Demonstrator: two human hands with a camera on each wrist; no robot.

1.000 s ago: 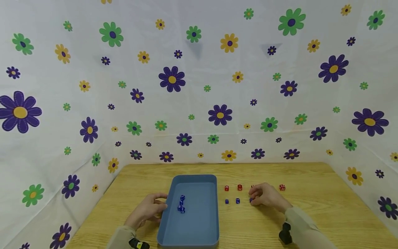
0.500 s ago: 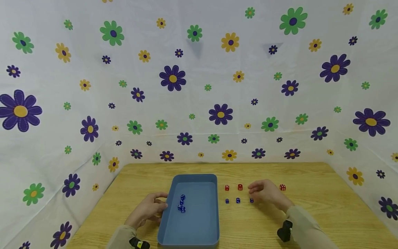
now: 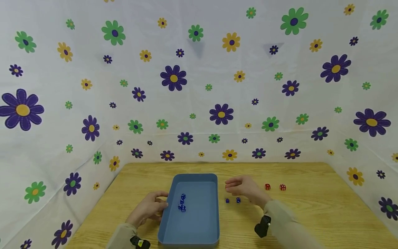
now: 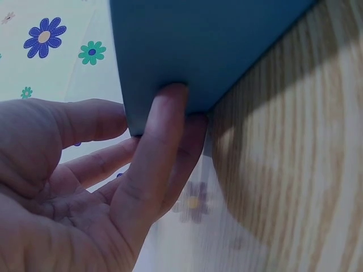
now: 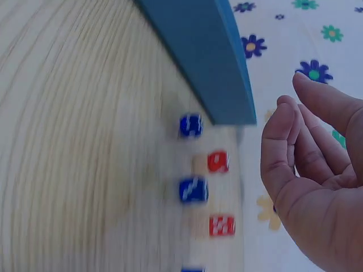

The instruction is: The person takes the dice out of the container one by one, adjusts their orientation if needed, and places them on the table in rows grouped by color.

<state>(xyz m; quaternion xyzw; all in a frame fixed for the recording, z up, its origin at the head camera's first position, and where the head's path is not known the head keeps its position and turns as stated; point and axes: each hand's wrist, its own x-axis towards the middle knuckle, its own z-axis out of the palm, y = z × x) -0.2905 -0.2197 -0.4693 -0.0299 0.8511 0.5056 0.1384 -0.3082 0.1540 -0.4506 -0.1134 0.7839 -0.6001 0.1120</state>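
A blue rectangular tray holds several blue dice. On the tray's left side my left hand touches the outer wall, its thumb and fingertips right at that wall in the left wrist view. My right hand hovers over the dice just right of the tray, fingers loosely bent. Nothing shows between its fingers in the right wrist view. That view shows blue dice and red dice in two rows below the hand. In the head view the hand covers part of both rows.
Two more red dice lie right of my right hand. The wooden table carries everything. A flower-printed white cloth stands behind and along both sides.
My right hand has moved left toward the tray, away from the third blue die, uncovering a red die on the right. The left hand and tray stay in place.
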